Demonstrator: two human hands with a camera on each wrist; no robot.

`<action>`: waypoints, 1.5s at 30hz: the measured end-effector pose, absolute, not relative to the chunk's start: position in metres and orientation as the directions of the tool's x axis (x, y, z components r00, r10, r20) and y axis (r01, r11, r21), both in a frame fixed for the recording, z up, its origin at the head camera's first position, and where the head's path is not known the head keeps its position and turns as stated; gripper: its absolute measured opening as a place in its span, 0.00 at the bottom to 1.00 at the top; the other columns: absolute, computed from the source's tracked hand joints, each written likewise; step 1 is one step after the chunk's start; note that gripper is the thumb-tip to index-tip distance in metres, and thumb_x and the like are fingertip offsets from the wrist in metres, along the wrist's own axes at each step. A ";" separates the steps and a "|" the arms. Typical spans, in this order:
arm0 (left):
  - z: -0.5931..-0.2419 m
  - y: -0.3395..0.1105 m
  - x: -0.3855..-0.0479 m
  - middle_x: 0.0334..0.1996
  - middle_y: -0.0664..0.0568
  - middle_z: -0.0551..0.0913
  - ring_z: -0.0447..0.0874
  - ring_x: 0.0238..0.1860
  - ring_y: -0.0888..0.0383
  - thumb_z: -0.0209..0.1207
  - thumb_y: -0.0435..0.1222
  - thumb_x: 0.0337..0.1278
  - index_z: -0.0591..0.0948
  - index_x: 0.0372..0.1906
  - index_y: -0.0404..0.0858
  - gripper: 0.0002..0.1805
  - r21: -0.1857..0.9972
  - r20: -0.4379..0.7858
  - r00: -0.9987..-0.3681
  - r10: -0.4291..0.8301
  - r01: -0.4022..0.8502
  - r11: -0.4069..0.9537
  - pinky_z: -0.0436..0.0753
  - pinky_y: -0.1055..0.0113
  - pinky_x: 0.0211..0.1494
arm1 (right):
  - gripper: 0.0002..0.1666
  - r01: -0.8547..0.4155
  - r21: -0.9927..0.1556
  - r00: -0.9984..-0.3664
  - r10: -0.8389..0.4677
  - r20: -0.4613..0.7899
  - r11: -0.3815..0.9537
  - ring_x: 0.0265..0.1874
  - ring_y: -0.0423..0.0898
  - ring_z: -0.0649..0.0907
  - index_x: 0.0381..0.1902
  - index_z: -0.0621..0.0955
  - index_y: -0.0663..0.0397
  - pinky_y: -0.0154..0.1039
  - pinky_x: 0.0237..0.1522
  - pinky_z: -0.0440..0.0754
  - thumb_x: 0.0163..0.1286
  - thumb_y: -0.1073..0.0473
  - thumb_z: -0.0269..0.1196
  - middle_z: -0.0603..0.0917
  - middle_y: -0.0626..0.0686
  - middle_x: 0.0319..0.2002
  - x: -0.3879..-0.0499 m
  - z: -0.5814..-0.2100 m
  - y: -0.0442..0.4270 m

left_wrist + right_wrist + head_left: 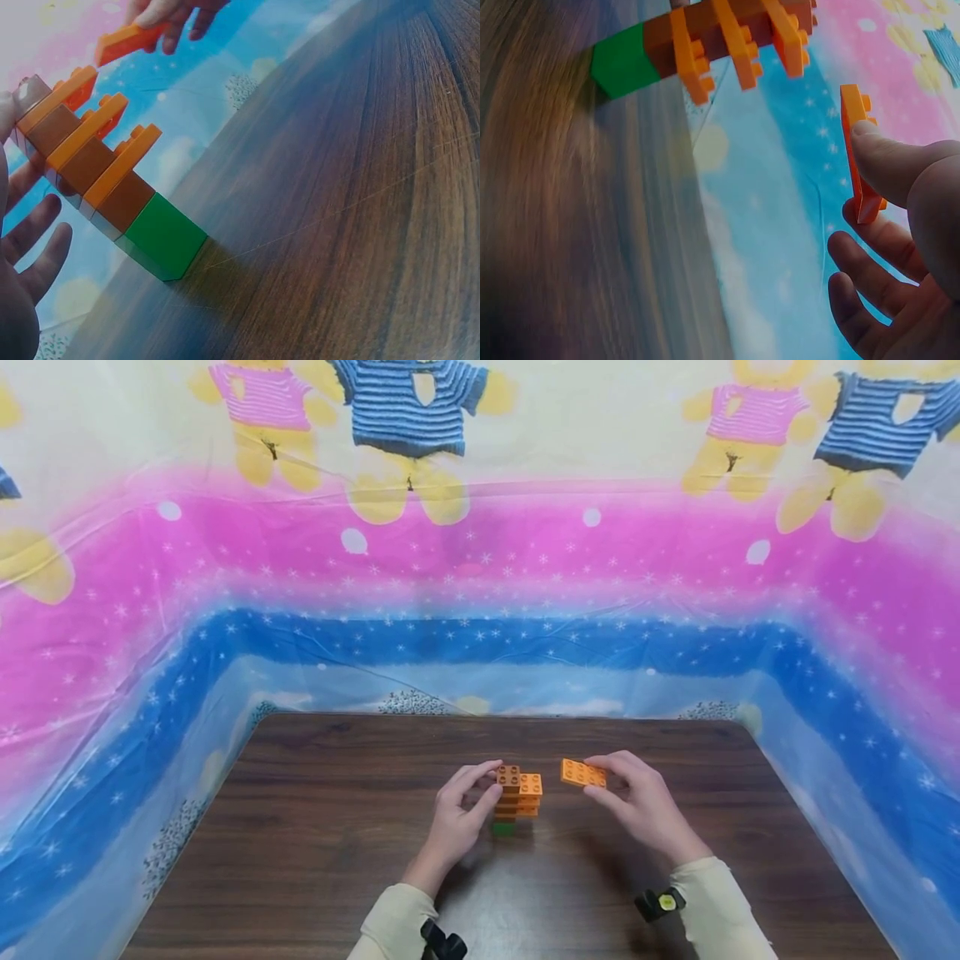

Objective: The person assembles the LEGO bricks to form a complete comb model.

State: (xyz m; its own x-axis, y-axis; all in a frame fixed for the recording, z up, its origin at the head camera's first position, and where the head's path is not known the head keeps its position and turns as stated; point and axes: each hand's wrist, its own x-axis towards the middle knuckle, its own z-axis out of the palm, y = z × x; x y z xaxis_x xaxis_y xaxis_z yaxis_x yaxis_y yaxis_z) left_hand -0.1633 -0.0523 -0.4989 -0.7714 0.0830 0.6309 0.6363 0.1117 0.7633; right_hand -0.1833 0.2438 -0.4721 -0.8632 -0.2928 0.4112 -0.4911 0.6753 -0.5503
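A tower of toy building bricks [84,159] stands upright on the table. Its base is a green brick [163,236], and brown bricks alternate above it with flat orange bricks that jut out to the right. On top sits a brown brick [508,774]. My left hand [456,803] holds the tower near its top from the left, thumb and index finger at the top brick, the other fingers spread. To the right of the tower and apart from it, my right hand [639,795] pinches a loose flat orange brick [849,112] between thumb and fingers, studs visible.
The dark wood-grain table [315,843] extends around the tower on all sides. Behind it and along both sides hangs a printed cloth [480,643] with bears and snowflakes. Small dark wrist cameras [660,903] are strapped over the pale sleeves.
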 end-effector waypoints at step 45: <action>-0.498 -0.054 -0.161 0.51 0.42 0.84 0.84 0.49 0.47 0.61 0.26 0.71 0.81 0.64 0.34 0.19 0.843 0.514 -0.852 0.098 0.523 0.125 0.87 0.58 0.47 | 0.21 -0.585 -0.581 -0.810 -0.449 0.378 0.566 0.49 0.38 0.82 0.61 0.85 0.47 0.49 0.51 0.86 0.72 0.53 0.72 0.82 0.41 0.50 -0.191 -0.452 0.175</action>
